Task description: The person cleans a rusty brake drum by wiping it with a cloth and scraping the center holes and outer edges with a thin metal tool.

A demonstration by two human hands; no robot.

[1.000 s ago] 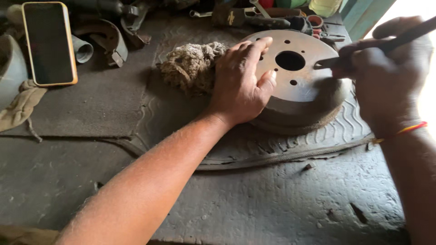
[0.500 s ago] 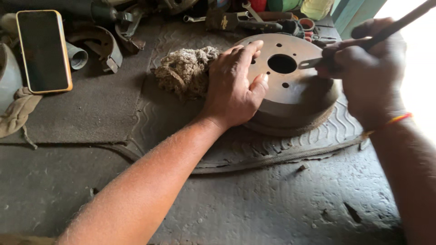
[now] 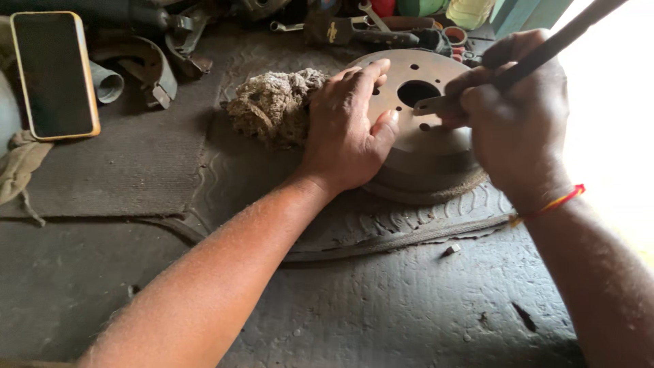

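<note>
On the far right of the rubber mat (image 3: 225,177) sits a round metal brake drum (image 3: 436,146), flat face up, with a big centre hole and a ring of small ones. The left hand (image 3: 347,129) lies spread across its left edge, fingers apart, pressing down. The right hand (image 3: 518,123) is closed around a long dark flat tool (image 3: 538,51), whose tip rests on the drum's face just beside the centre hole. The drum looks like thick cast metal, so I would judge it heavy, rigid and dusty rather than slick. The outer rim, or the centre hole with a finger hooked in, seems the surest place to take hold. A ragged wad of cloth (image 3: 272,105) lies touching the left hand, and a phone (image 3: 53,73) rests well apart at the far left.
</note>
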